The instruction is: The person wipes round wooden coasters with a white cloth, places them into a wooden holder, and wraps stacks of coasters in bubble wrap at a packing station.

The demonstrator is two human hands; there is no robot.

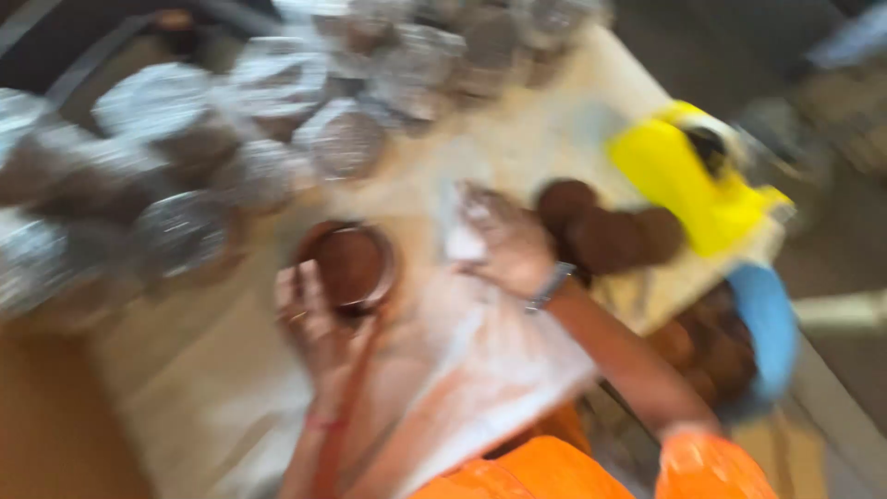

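Observation:
The picture is heavily blurred by motion. My left hand [309, 319] rests against the near rim of a round brown clay cup [349, 263] standing on the pale table [185, 370]. My right hand [504, 240], dusted white and with a band at the wrist, lies palm down on a whitish sheet [499, 360] beside the cup. Just right of that hand sit a few brown clay lumps [605, 231]. Whether the left fingers actually grip the cup cannot be made out.
Several foil-covered round cups [185, 157] crowd the far left and back of the table. A yellow object [688, 176] lies at the right, and a blue-rimmed tub [767, 333] with brown lumps stands at the right edge. Orange sleeves show at the bottom.

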